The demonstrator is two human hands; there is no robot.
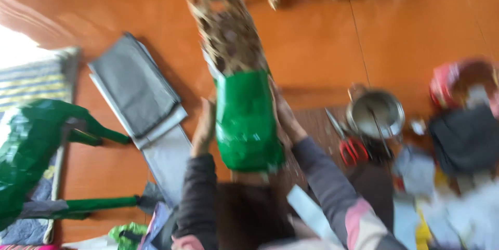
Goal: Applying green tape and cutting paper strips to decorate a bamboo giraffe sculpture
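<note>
The picture is motion-blurred. A long papier-mache form point(231, 37), covered in printed paper at its far end and in green paper point(247, 122) at its near end, stretches away from me over the orange floor. My left hand point(204, 128) presses against the left side of the green part. My right hand point(286, 117) rests on its right side. Both dark sleeves reach up from the bottom of the view.
A green paper-covered animal figure point(31, 146) with thin legs stands at the left on a striped mat point(36, 78). Grey folded sheets point(136, 90) lie left of my hands. At the right are a metal pot point(375, 112), red-handled scissors point(349, 143) and a heap of cloth and scraps point(457, 146).
</note>
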